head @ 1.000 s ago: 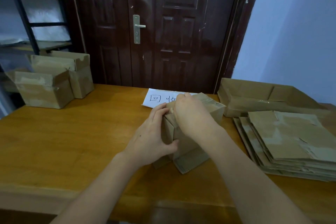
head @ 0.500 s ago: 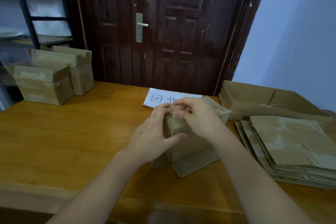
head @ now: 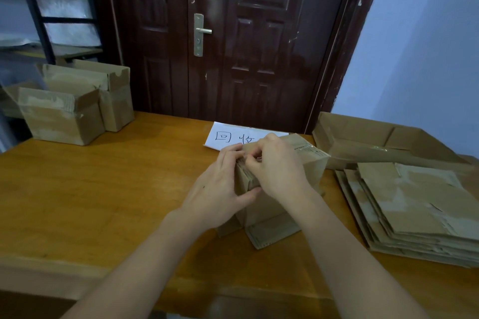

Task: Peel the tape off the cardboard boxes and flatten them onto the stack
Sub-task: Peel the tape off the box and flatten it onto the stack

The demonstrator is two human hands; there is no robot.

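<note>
Cardboard box [head: 308, 163] stands near the middle of the wooden surface [head: 103, 189], its lower flaps [head: 272, 233] splayed out flat toward the near edge. The left hand [head: 220, 189] grips the box's left near corner, thumb pressed on the near face and fingers curled over the top edge. The right hand [head: 280, 166] lies over the top of the box with its fingertips bent and pinched together at that same top edge, just beside the left fingers; whether a strip of tape is between them is too small to tell. A shiny band of clear tape [head: 307, 149] shows on the box's top toward the right.

To the right, a stack of flattened boxes [head: 414, 207] lies on the surface, and beyond it an open, shallow cardboard tray [head: 363, 142]. At the far left two upright boxes [head: 72, 109] stand touching each other. A white sheet of paper [head: 228, 134] with handwritten characters lies just behind the held box, partly hidden by it. A dark wooden door [head: 233, 41] with a metal handle [head: 202, 32] fills the far side, with a black shelf frame [head: 33, 8] at far left.
</note>
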